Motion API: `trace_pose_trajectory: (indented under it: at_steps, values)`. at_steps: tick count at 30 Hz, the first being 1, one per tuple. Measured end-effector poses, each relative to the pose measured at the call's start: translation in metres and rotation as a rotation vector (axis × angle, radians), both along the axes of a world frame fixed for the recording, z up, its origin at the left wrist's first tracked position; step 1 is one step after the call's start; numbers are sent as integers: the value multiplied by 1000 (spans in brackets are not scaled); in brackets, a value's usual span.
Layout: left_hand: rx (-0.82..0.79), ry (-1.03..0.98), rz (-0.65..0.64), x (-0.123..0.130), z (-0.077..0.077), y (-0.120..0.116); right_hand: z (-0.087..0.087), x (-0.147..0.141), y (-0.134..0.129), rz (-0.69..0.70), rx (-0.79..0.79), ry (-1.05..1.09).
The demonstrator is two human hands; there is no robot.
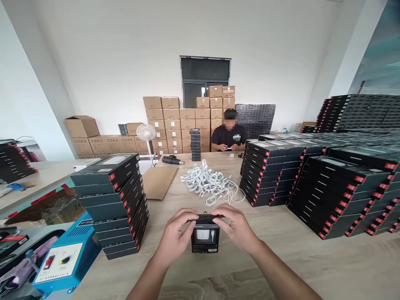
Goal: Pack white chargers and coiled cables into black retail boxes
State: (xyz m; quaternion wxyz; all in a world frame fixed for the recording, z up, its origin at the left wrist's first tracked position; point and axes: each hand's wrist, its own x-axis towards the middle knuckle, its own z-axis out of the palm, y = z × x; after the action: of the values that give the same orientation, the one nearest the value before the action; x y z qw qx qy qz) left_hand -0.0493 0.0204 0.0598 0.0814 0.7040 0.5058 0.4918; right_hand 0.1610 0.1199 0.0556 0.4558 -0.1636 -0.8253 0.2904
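Observation:
A small black retail box (pixel 204 246) stands upright on the wooden table in front of me. Through its clear front window show a white charger block and a white cable plug. My left hand (pixel 179 233) pinches the box's top left edge between thumb and fingers. On the top right edge, my right hand (pixel 234 227) grips in the same way, fingers over the top. Just beyond the box lies a tangled heap of white cables (pixel 208 181).
Stacks of black boxes stand left (pixel 118 208) and right (pixel 268 171). A blue machine (pixel 67 254) is at lower left. Further off are a cardboard sheet (pixel 159 183), a heat gun (pixel 173 160), a fan (pixel 146 132), cartons (pixel 187 125) and a seated person (pixel 229 135) handling a small item.

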Motion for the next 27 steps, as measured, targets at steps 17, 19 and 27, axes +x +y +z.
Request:
trace_pose_trajectory:
  at_steps: [17,19,27]
  values:
    - [-63,-140,115,15,-51,-9,-26,-4,10,-11,-336,164]
    - [-94,-25,241,25,-58,-19,-21,-12,12,-35,-537,293]
    - [91,459,494,29,-44,-56,7,-29,1,87,-754,410]
